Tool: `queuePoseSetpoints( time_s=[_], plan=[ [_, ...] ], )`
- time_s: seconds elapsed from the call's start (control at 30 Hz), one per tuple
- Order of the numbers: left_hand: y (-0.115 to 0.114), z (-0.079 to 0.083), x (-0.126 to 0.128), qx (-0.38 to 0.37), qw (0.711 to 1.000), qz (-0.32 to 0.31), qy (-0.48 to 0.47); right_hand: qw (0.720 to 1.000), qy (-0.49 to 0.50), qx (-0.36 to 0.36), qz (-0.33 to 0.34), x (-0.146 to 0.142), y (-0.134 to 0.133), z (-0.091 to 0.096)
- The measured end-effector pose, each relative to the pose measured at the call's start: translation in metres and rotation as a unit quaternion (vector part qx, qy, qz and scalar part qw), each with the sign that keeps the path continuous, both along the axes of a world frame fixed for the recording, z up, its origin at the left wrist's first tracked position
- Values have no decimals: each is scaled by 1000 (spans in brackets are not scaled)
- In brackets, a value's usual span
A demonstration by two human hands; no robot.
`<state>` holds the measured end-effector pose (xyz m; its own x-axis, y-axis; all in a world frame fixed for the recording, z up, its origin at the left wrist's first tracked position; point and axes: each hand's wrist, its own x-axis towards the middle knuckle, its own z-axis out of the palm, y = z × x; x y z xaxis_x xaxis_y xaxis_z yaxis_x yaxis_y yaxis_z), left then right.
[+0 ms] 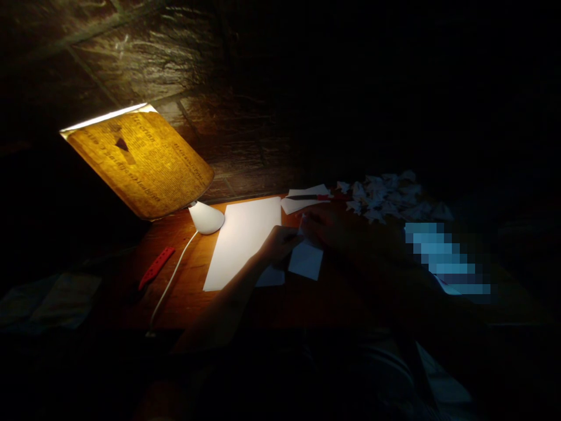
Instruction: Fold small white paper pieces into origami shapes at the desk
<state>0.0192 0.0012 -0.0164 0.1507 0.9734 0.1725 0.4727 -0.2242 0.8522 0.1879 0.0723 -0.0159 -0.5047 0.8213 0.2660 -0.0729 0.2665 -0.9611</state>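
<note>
two bare hands meet over a small white square of paper [307, 261] near the middle of a brown wooden table [188, 286]. the left hand [280, 238] is curled, its fingertips pinching the square's upper edge. the right hand [326, 225] lies just beside it in deep shadow, and i cannot tell whether it grips the paper or only rests against it. the square lies partly over the lower corner of a large white sheet of paper [243, 240].

beyond the hands, a slim dark tool with a red end [309, 197] rests on another white sheet. to its right is a heap of small white paper shapes [385, 196]. to the left stand a white lamp base [205, 217] and its tilted yellow printed lampshade [140, 161], the only light. a white cable [173, 280] trails toward the left forearm, with a flat red tool [156, 267] beside it.

risks, as i judge them: the right hand shades its own work, so a fold or grip could go astray. a left elbow swing could snag the cable and tip the lamp. the right arm could sweep the heap.
</note>
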Motion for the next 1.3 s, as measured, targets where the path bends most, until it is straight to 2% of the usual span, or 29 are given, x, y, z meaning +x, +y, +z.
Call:
queuePoseSetpoints(
  time_s=[0.2, 0.4, 1.0, 1.17, 1.3],
  plan=[
    [0, -1, 0, 2, 1000, -4, -1, 998, 1, 45, -43, 0, 3, -1],
    [0, -2, 0, -5, 1000, 12, -3, 999, 8, 40, -30, 2, 5, 0],
    [0, -3, -2, -16, 1000, -3, -8, 999, 14, 38, -12, 4, 9, 2],
    [2, -7, -5, -19, 1000, -7, 4, 999, 25, 25, -7, 4, 10, 1],
    [1, -7, -5, -29, 999, -10, 14, 999, 21, -24, 7, 4, 11, 1]
  ],
)
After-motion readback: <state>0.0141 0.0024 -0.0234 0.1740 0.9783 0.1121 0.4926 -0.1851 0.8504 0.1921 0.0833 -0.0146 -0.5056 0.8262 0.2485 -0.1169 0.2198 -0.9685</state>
